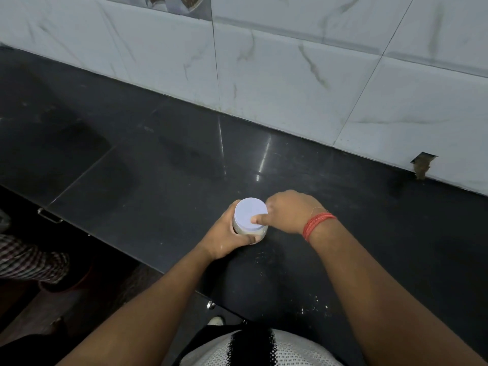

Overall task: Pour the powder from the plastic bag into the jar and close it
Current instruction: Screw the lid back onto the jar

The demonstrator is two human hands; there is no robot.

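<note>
We look down on a dark, glossy stone table [163, 159] that runs along a wall of white marble-veined tiles [290, 75]. Near the front edge of the table stands a small clear jar [250, 233] with pale powder showing through its side, topped by a round white plastic lid [248, 211] that sits flat on its mouth. Our left hand [227, 239] is wrapped around the body of the jar from the left, thumb and fingers curled snugly against its wall just under the lid. Our right hand [287, 211] comes in from the right and grips the lid, its thumb pressed on the front of the lid's top and the other fingers bent over the far rim. A bundle of red thread [315, 224] circles the right wrist. Fine pale specks of spilled powder [314, 307] are scattered on the table to the right of and below the jar. At the base of the wall on the right, one tile has a small broken notch [422, 165] with brownish filler showing. At the left edge a checked cloth [29, 260] hangs below the table level, and a white and black knitted garment [253, 350] fills the bottom of the view.
</note>
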